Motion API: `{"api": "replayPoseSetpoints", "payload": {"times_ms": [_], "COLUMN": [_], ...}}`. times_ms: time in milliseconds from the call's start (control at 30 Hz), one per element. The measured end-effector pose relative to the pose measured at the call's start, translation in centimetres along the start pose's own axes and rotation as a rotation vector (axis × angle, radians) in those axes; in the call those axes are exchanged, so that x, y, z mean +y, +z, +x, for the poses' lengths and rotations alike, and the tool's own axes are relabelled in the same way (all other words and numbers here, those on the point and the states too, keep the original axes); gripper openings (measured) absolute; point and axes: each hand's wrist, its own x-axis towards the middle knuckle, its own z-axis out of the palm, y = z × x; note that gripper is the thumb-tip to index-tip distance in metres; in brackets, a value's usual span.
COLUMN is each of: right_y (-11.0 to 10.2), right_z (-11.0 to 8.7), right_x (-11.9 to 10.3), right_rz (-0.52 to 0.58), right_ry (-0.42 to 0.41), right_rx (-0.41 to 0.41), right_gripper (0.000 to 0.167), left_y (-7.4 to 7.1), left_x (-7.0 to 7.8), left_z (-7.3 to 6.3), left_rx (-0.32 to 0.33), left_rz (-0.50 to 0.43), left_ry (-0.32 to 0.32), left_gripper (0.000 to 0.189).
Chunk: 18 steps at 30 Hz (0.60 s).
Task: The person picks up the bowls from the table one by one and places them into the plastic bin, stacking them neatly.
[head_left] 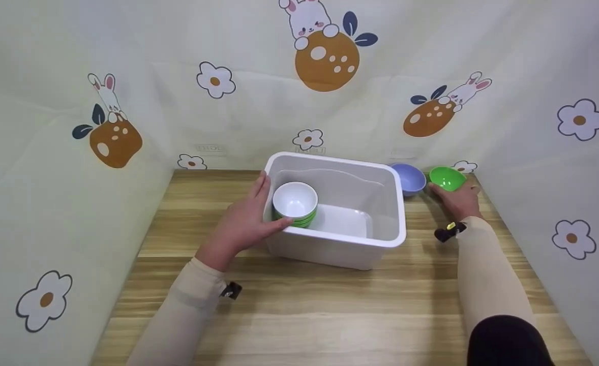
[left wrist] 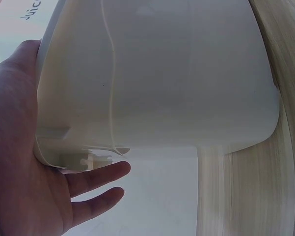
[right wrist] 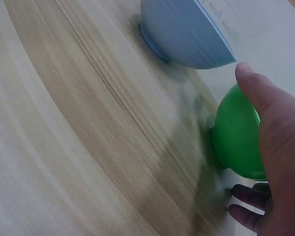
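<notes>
Nearest, the desk (head_left: 325, 315) is bare along its front edge. The left hand (head_left: 241, 221) rests at the near left corner of the white bin (head_left: 348, 239), its thumb over the near rim and its fingers extended along the left side. This light brace, best placed low on the corner, should stop the bin from sliding or tipping. The bin stands toward the far edge of the desk, about midway between the left and right edges. A stack of bowls (head_left: 295, 201), white inside and green outside, stands in its near left corner.

The right hand (head_left: 461, 201) is spread about the green bowl (head_left: 447, 178) near the desk's far right corner, thumb to the left, fingers to the right; whether the skin touches the bowl cannot be told. The step appears to be a one-handed grasp: thumb and fingers should close evenly on opposite sides, and the lift should begin straight up. Just beside it, toward the bin, stands the blue bowl (head_left: 409, 179); the right thumb reaches close to its rim, so a narrow closing path is advisable. Beyond hangs the patterned cloth (head_left: 259, 122).
</notes>
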Motion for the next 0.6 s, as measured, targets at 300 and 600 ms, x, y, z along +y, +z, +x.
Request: {"api": "replayPoseSetpoints", "payload": {"times_ms": [300,600], "right_y": [-0.07,0.16], "right_z": [-0.07,0.3], "right_x": [-0.07,-0.23], "right_rz": [0.032,0.097], "right_ry": [0.03,0.065], "right_rx": [0.003,-0.019], "right_gripper": [0.144,0.149], "left_y": [0.02,0.11], "left_x": [0.19,-0.03], "left_z": [0.0,0.11], "left_rx": [-0.006,-0.012], "left_rz": [0.004,0.012], "left_ry": [-0.012,-0.013], "left_gripper": [0.124,0.127]}}
